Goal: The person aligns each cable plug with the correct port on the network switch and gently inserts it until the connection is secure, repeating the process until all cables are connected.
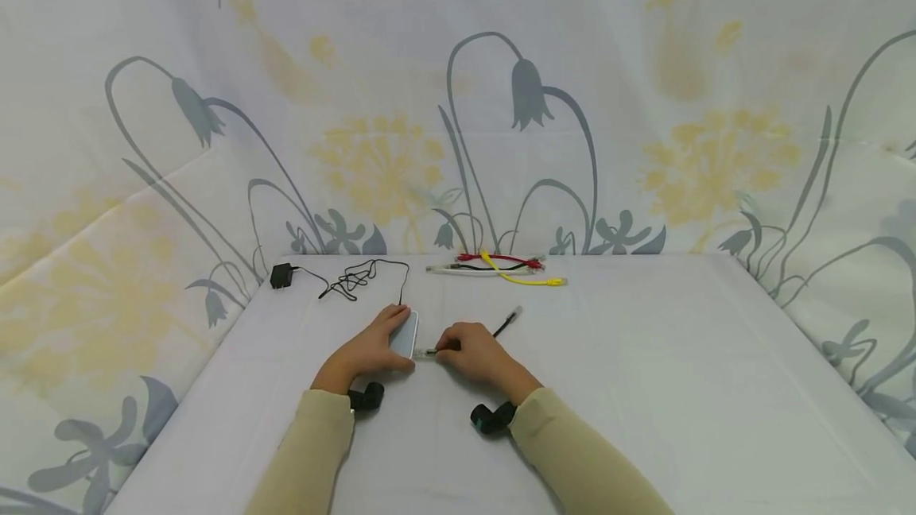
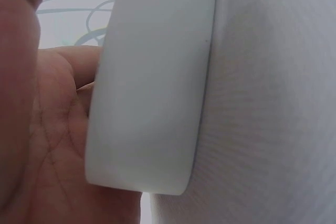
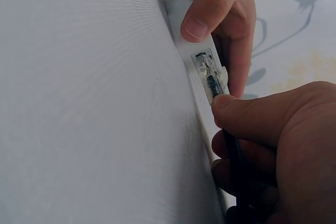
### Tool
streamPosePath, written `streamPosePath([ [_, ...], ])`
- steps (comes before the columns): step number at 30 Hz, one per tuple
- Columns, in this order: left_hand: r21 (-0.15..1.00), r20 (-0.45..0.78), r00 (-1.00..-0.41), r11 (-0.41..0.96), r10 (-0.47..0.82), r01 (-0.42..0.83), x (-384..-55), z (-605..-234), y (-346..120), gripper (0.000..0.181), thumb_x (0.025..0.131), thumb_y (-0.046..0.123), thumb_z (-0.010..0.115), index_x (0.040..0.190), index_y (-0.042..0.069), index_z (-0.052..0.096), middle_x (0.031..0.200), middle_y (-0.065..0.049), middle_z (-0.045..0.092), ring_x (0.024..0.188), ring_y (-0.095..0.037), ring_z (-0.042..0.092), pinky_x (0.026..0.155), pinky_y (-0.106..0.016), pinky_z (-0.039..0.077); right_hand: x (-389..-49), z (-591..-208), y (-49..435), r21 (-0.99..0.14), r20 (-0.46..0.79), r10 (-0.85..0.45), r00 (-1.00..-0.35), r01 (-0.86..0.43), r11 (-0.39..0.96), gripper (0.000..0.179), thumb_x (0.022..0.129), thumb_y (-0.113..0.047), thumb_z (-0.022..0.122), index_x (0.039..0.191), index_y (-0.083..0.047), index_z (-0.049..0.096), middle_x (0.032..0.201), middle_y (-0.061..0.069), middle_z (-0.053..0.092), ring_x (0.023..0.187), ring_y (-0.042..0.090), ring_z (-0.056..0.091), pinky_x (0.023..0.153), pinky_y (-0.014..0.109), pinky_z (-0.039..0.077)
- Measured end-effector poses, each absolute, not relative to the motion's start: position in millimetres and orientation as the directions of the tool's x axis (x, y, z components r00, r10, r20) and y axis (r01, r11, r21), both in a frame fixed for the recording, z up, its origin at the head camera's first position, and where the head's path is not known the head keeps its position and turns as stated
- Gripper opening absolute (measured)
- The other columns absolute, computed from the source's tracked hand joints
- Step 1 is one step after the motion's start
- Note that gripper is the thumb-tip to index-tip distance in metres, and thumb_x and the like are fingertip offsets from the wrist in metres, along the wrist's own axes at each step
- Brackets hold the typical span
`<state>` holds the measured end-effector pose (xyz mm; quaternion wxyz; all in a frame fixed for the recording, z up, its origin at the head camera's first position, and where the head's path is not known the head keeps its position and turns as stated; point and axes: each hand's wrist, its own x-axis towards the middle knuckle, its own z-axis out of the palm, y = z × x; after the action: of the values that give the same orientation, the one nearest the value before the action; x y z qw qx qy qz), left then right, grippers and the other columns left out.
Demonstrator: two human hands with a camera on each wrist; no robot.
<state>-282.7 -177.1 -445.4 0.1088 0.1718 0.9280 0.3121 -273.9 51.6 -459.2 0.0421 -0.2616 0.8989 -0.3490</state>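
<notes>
A small white network switch (image 1: 405,334) stands on the table, its pale broad side showing in the left wrist view. My left hand (image 1: 368,350) grips it, with the thumb (image 3: 202,19) near the port side in the right wrist view. My right hand (image 1: 475,352) pinches a short black Ethernet cable (image 1: 503,326) just behind its clear plug (image 3: 206,66). That plug sits at a port in the side of the switch; how deep it is in, I cannot tell. The cable's other end (image 1: 515,314) sticks out beyond my right hand.
Behind the hands lie several short Ethernet cables: a yellow cable (image 1: 525,283), a white cable (image 1: 465,271), and red and black ones. A black power adapter (image 1: 281,275) lies at the back left, its tangled thin cord (image 1: 351,280) running to the switch. A flower-patterned cloth (image 1: 487,181) hangs behind.
</notes>
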Motion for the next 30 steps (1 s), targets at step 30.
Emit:
streamPosePath([
  [30, 0.607, -0.078, -0.916, 0.748, 0.394, 0.270, -280.5, -442.8, -175.1, 0.102, 0.068, 0.027, 0.080, 0.153, 0.006, 0.027, 0.162, -0.011, 0.019, 0.151, -0.032, 0.008, 0.116, -0.053, 0.024, -270.4, -457.6, 45.2, -0.622, 0.151, -0.520, -0.841, -0.489, 0.611, 0.011, 0.091, -0.022, 0.065, 0.097, -0.016, 0.073, 0.092, -0.004, 0.069, 0.083, 0.006, 0.060, 0.075, 0.024, 0.048],
])
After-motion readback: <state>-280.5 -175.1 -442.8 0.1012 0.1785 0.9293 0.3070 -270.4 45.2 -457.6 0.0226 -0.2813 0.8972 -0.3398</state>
